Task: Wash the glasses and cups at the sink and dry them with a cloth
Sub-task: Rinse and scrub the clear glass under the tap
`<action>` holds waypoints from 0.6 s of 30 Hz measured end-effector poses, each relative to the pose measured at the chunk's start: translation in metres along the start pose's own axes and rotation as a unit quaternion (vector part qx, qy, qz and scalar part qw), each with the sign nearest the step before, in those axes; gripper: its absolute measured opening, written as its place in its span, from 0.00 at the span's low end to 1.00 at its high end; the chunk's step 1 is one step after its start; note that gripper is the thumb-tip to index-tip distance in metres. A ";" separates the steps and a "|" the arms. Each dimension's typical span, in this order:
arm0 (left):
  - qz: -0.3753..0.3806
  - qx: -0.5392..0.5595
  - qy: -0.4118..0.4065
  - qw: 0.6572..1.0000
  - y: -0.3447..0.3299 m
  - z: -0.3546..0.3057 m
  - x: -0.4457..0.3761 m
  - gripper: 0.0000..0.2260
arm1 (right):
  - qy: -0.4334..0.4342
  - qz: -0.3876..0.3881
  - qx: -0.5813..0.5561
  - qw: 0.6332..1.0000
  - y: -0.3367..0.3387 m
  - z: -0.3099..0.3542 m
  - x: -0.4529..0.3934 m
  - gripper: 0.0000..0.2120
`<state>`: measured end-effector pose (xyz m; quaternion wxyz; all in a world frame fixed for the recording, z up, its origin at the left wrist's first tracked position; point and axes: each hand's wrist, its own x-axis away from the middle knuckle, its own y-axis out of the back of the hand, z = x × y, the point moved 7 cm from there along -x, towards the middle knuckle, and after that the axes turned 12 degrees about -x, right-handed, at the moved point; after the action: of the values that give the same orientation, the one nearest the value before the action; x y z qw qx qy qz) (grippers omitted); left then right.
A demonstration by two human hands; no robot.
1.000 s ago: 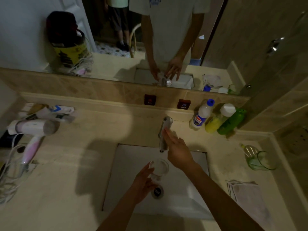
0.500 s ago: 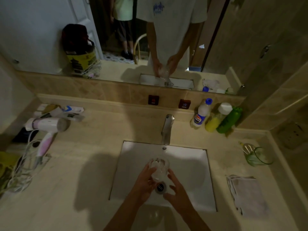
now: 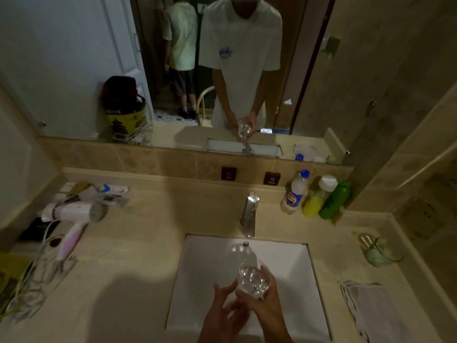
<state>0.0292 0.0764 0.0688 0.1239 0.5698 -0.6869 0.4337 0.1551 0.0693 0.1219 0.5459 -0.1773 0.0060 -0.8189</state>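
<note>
Both forearms are bare from the lower edge of the picture up to the wrists, with no sleeve, watch, bracelet or glove on either. The left hand (image 3: 223, 309) and the right hand (image 3: 265, 305) are bare too, with no ring that can be made out in this dim light. The mirror (image 3: 74, 70) above the counter reflects the wearer in a loose white T-shirt (image 3: 243, 48) with short sleeves ending above the elbows. A small blue print (image 3: 225, 53) sits on the chest of the shirt; it may be lettering or a logo, but it is too blurred to read.
</note>
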 end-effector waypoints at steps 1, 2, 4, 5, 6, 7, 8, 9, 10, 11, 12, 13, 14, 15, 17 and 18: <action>0.018 -0.012 -0.022 1.000 0.002 -0.001 0.003 0.31 | 0.001 -0.002 -0.003 1.000 -0.001 0.004 0.001 0.40; 0.030 -0.022 -0.023 0.999 0.002 -0.002 0.006 0.30 | 0.002 -0.009 0.000 1.000 -0.001 0.006 0.000 0.37; 0.029 -0.057 0.012 0.998 0.007 0.003 0.009 0.27 | -0.006 -0.031 0.003 1.000 0.003 0.004 0.001 0.36; 0.035 -0.075 0.019 0.996 0.012 0.007 0.012 0.25 | -0.006 -0.039 0.003 0.999 0.005 0.000 0.002 0.35; 0.041 -0.097 0.022 0.994 0.016 0.010 0.014 0.22 | -0.005 -0.042 0.008 0.999 0.006 -0.003 0.005 0.34; 0.044 -0.120 0.020 0.992 0.021 0.013 0.013 0.21 | -0.007 -0.045 0.012 0.999 0.008 -0.006 0.007 0.34; 0.038 -0.152 0.009 0.988 0.025 0.011 0.015 0.20 | -0.008 -0.049 0.016 0.999 0.010 -0.008 0.008 0.35; 0.026 -0.183 0.000 0.983 0.030 0.011 0.015 0.19 | -0.009 -0.052 0.019 0.998 0.011 -0.008 0.010 0.37; 0.014 -0.208 -0.004 0.978 0.033 0.009 0.016 0.18 | -0.010 -0.055 0.021 0.998 0.012 -0.007 0.013 0.39; -0.004 -0.232 -0.005 0.973 0.039 0.008 0.014 0.16 | -0.010 -0.056 0.024 0.998 0.013 -0.006 0.015 0.41; -0.024 -0.261 -0.009 0.965 0.044 0.006 0.012 0.13 | -0.010 -0.058 0.028 0.998 0.014 -0.006 0.016 0.41; -0.047 -0.298 -0.019 0.953 0.050 0.004 0.008 0.11 | -0.011 -0.062 0.031 0.998 0.016 -0.006 0.017 0.40; -0.065 -0.335 -0.037 0.939 0.056 0.001 0.005 0.09 | -0.011 -0.066 0.033 0.997 0.017 -0.005 0.019 0.40; -0.081 -0.371 -0.056 0.923 0.060 -0.003 0.003 0.09 | -0.010 -0.070 0.035 0.997 0.018 -0.005 0.020 0.39; -0.124 -0.460 -0.099 0.874 0.072 -0.008 -0.006 0.11 | -0.006 -0.081 0.039 0.996 0.022 -0.002 0.023 0.39; -0.141 -0.509 -0.120 0.840 0.077 -0.009 -0.012 0.11 | -0.004 -0.088 0.042 0.995 0.025 -0.001 0.024 0.38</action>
<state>-0.0386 0.0888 0.0313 0.3731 0.5646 -0.7328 -0.0713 0.1692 0.0373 0.1226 0.4790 -0.1571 -0.0460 -0.8624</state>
